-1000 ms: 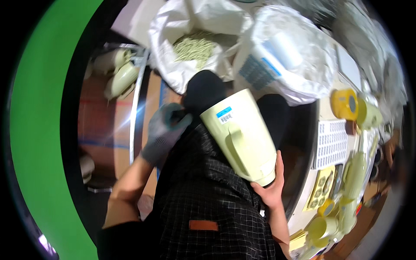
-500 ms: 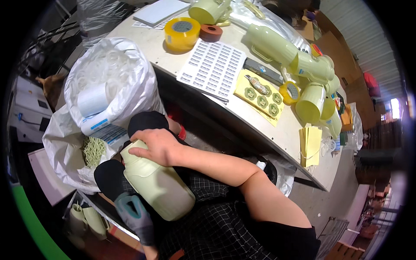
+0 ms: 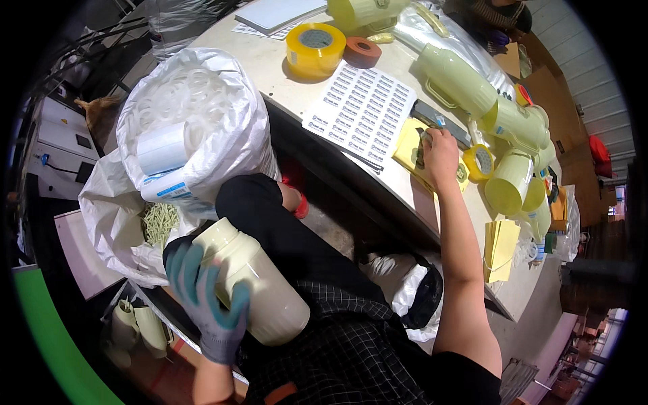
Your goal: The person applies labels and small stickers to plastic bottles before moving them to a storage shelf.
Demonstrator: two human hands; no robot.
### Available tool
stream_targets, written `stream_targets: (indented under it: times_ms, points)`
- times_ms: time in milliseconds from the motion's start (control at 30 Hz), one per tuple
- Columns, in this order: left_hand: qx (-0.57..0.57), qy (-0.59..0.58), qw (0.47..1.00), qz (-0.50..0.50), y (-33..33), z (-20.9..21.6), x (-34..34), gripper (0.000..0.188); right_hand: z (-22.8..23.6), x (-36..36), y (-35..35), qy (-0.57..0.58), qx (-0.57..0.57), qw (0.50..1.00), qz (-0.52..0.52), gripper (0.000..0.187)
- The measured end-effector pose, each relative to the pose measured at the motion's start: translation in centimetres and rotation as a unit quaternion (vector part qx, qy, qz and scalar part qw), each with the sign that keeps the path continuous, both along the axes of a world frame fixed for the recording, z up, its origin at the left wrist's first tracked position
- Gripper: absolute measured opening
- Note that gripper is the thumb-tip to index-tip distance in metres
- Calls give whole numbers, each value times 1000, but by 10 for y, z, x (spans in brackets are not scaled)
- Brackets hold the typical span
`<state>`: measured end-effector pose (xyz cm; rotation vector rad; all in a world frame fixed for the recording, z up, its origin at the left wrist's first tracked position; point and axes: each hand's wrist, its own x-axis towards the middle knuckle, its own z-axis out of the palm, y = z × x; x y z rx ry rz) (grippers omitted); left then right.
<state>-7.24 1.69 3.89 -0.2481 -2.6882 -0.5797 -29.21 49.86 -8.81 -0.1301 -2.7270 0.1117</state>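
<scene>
A pale yellow-green plastic jug body [image 3: 266, 290] lies tilted on my lap, its neck toward the upper left. My left hand [image 3: 209, 297], in a grey and teal glove, is beside the jug with fingers stretched and thumb apart; whether it touches the jug is unclear. My bare right hand [image 3: 440, 156] reaches over the yellow sticker sheet [image 3: 410, 150] on the table. Its fingers close on a small oval patterned thing [image 3: 424, 143], mostly hidden under them. Against the sheet's far edge lies a dark grey bar [image 3: 442, 123].
White sacks [image 3: 246, 115] at left hold clear plastic rings [image 3: 179, 101] and pale green strips [image 3: 159, 224]. On the table [image 3: 283, 88] are yellow tape [image 3: 315, 50], brown tape [image 3: 362, 52], a label sheet [image 3: 361, 111], a smaller tape roll [image 3: 478, 163] and several pale green jugs [image 3: 459, 81].
My right hand has left the jug's neck and moved to the sticker sheet, covering the oval thing. My left hand has come up beside the jug. The view has shifted slightly.
</scene>
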Motion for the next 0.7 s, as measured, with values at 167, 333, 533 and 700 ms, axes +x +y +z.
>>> stream_targets:
  times_ms: [167, 333, 533, 700]
  points:
    - [-59, -76, 966, -239, 72, 1, -133, 65, 18, -16, -52, 50, -138, 986, 76, 19]
    - [-237, -114, 912, -315, 146, -89, -218, 85, 21, -65, -130, -104, -269, 957, 15, 33]
    - [-225, -159, 903, -329, 144, -108, -226, 86, 18, -84, -157, -105, -165, 981, -21, 33]
    - [-228, -162, 903, -326, 142, -111, -225, 84, 19, -87, -165, -134, -156, 978, -25, 31]
